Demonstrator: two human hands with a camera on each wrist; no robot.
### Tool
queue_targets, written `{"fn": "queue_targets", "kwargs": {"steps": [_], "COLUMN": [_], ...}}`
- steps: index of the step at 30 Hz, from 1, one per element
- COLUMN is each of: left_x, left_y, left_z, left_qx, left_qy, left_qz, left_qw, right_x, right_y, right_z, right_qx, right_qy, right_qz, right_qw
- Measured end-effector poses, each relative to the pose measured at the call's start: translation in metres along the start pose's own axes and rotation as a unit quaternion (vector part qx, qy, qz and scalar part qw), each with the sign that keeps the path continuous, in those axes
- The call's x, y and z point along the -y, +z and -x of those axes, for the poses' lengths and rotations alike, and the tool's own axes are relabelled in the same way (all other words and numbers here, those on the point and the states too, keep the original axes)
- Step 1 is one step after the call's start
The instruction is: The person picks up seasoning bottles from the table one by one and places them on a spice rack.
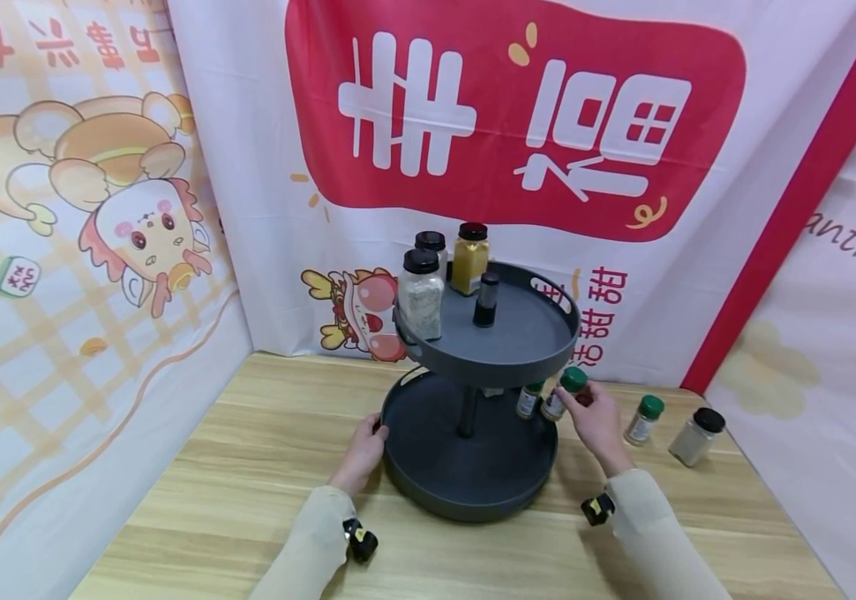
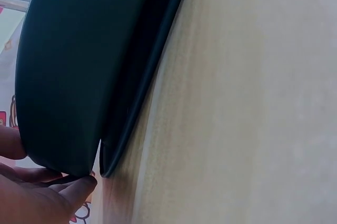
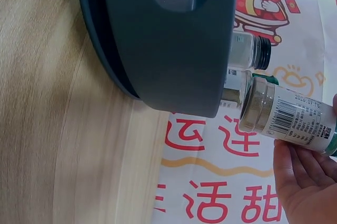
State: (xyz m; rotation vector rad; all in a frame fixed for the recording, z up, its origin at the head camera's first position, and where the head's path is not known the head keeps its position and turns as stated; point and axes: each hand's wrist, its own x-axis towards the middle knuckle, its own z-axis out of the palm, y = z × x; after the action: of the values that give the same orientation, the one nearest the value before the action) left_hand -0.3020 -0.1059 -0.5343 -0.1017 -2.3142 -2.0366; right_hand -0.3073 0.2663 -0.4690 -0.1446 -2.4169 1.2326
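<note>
A dark grey two-tier round tray (image 1: 473, 506) stands on the wooden table. My left hand (image 1: 362, 451) grips the left side of its lower tier, the thumb at the rim and the fingers against the outer wall in the left wrist view. In my right hand (image 1: 598, 423) is a green-capped spice jar (image 3: 295, 113) with a white printed label, held tilted at the right edge of the lower tier. Beside it, a second green-capped jar (image 1: 528, 399) stands on that tier. A black-capped jar (image 3: 246, 50) shows behind the rim in the right wrist view.
The upper tier carries a white-filled jar (image 1: 421, 300), a yellow-filled jar (image 1: 470, 262), another black-capped jar (image 1: 433, 243) and a small black bottle (image 1: 486, 302). Right of the tray, a green-capped jar (image 1: 644, 421) and a black-capped jar (image 1: 696, 437) stand on the table (image 1: 247, 483). Printed cloth (image 1: 247, 167) hangs behind.
</note>
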Motion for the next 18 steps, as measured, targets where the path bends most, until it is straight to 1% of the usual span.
{"fn": "queue_targets", "kwargs": {"steps": [6, 12, 18], "left_x": [0.0011, 0.0018, 0.0012], "left_y": [0.0000, -0.0007, -0.0001], "left_z": [0.0022, 0.0023, 0.0038], "left_qx": [0.002, 0.006, 0.009], "left_qy": [0.002, -0.003, -0.009], "left_qz": [-0.004, -0.005, -0.002], "left_qw": [1.0000, 1.0000, 0.9999], "right_x": [0.0002, 0.0008, 0.0015], "right_y": [0.0040, 0.0084, 0.0107], "right_z": [0.0009, 0.0036, 0.0075], "right_qx": [0.004, 0.019, 0.031], "right_qy": [-0.010, -0.025, -0.022], "right_qz": [0.002, -0.015, -0.015], "right_qw": [1.000, 0.999, 0.999]}}
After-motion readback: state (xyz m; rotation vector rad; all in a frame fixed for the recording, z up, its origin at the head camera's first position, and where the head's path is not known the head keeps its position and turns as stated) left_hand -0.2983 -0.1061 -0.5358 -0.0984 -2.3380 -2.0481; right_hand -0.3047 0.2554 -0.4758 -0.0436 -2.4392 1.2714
